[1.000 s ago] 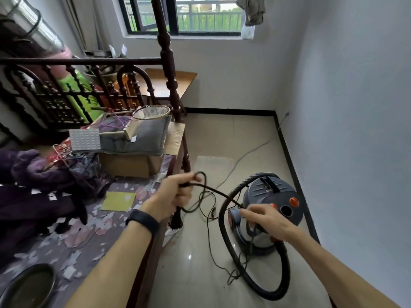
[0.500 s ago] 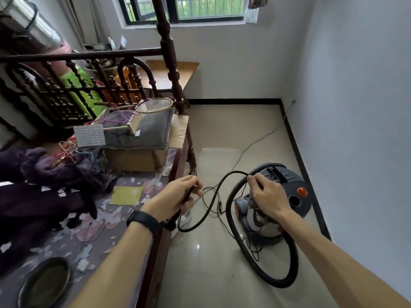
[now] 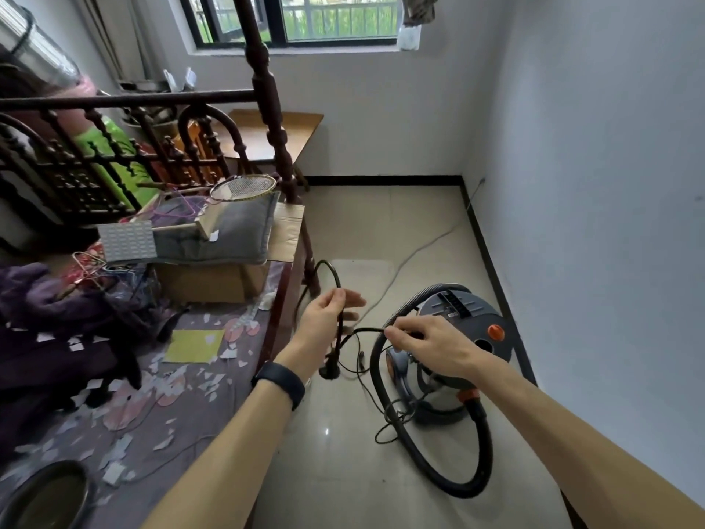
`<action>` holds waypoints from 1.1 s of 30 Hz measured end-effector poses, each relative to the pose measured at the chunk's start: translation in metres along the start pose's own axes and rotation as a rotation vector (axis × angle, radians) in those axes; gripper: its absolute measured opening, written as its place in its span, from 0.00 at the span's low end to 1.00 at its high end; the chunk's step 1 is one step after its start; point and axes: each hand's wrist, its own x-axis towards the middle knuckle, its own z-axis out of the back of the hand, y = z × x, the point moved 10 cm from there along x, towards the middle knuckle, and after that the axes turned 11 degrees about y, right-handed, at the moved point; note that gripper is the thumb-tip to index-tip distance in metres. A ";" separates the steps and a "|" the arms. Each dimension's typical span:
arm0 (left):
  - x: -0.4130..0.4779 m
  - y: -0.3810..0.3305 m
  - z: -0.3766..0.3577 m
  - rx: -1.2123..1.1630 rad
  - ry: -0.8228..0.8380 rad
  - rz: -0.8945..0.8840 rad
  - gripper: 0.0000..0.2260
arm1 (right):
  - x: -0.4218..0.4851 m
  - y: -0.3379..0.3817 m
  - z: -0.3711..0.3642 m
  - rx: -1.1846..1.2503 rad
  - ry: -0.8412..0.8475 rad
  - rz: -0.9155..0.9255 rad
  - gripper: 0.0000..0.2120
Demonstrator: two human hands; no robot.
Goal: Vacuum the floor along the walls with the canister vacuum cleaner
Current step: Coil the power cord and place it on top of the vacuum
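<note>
Tile floor [image 3: 381,231]: L grip [image 3: 324,322] & R grip [image 3: 431,347] pinch cord [image 3: 338,339] above vacuum [image 3: 457,311].

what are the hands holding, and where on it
Both hold the power cord: the left hand grips it above its hanging end, the right hand pinches it further along.

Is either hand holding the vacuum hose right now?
No, the left hand and right hand both hold the thin black cord, while the hose loops from the canister onto the floor.
</note>
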 end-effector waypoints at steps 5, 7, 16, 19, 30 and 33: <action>0.002 0.011 -0.041 0.057 0.246 0.084 0.15 | 0.001 0.012 0.037 0.123 -0.160 0.117 0.19; -0.004 0.016 -0.050 0.014 0.306 0.170 0.18 | -0.002 0.000 0.059 0.185 -0.291 0.076 0.19; -0.014 -0.049 -0.013 -0.520 0.207 0.084 0.17 | -0.008 -0.049 -0.005 0.275 -0.213 -0.043 0.26; -0.018 -0.089 0.039 -0.733 0.127 -0.094 0.18 | -0.019 -0.094 -0.039 0.281 -0.163 -0.151 0.26; 0.004 -0.112 0.012 -0.006 -0.055 -0.122 0.17 | 0.041 0.001 -0.001 -0.241 -0.074 -0.104 0.20; 0.016 -0.086 -0.020 0.253 -0.003 -0.076 0.20 | 0.047 0.064 -0.007 -0.269 0.134 0.062 0.16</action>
